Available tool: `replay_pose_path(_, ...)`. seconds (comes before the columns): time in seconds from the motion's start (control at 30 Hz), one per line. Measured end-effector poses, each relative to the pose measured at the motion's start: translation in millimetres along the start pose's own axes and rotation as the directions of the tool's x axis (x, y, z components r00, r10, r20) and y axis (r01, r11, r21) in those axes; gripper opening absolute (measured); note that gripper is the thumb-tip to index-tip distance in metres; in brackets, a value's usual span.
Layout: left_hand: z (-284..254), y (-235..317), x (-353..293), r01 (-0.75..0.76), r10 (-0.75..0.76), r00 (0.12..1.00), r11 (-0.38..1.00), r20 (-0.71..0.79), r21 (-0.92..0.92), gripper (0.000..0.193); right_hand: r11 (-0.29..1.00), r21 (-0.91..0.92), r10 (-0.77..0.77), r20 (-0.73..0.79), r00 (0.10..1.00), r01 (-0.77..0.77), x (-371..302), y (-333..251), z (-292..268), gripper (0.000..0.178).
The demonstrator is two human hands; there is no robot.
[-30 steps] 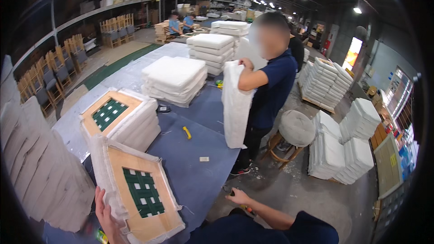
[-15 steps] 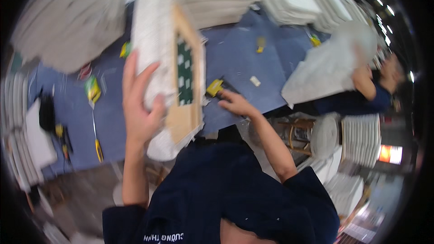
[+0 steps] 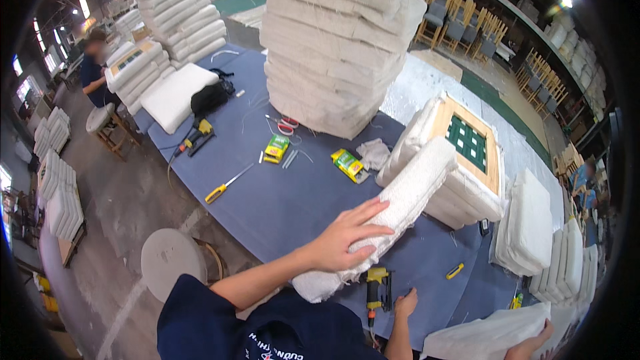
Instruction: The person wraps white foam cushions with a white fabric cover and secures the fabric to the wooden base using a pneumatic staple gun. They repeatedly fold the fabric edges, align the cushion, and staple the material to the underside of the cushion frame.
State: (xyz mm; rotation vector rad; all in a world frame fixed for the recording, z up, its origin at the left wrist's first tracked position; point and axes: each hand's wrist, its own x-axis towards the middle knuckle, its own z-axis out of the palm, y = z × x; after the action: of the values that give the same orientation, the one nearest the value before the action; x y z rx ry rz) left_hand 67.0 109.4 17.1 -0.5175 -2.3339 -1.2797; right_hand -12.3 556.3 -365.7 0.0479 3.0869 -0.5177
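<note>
My left hand (image 3: pixel 347 239) lies spread over the fabric side of a white seat cushion (image 3: pixel 400 207) and holds it on edge on the blue table (image 3: pixel 280 207). The cushion leans against a stack of cushions (image 3: pixel 467 187) whose top one shows a wooden frame with green webbing (image 3: pixel 469 141). A yellow and black staple gun (image 3: pixel 378 287) lies at the table's near edge. My right hand (image 3: pixel 403 305) is just to the right of the gun, fingers loose, with nothing in it.
A tall pile of cushions (image 3: pixel 333 40) stands mid-table. Around it lie a screwdriver (image 3: pixel 227 187), green and yellow boxes (image 3: pixel 275 149), red scissors (image 3: pixel 287 123), a drill (image 3: pixel 197 137) and a black bag (image 3: pixel 210 99). A round stool (image 3: pixel 173 270) stands below. Another person's hand (image 3: pixel 530 347) holds a cushion lower right.
The view has swung across the table. The cushion, held up in my left hand before, now rests on edge on the table. My right hand has dropped beside the staple gun.
</note>
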Motion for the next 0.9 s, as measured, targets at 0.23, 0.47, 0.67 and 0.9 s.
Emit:
replay_pose_path(0.23,13,4,-26,0.048,-0.048,0.999,0.999,-0.02,-0.015,0.049,0.897,0.437,0.124,-0.125,0.984,-0.058,-31,-13,-35,0.048)
replay_pose_path(0.47,40,23,-19,0.115,-0.111,0.993,0.98,0.03,-0.16,0.11,0.205,0.919,-0.233,-0.289,0.929,0.337,-59,-296,-279,0.019)
replay_pose_path(0.67,83,-26,-65,0.179,-0.061,0.965,0.862,0.254,-0.475,0.1,0.047,0.738,-0.519,-0.558,0.648,0.673,-137,-337,-332,0.016)
replay_pose_path(0.9,81,22,-46,0.095,-0.199,0.976,0.759,-0.092,-0.644,0.054,0.581,0.492,-0.276,-0.631,0.726,0.648,-141,-321,-315,0.041)
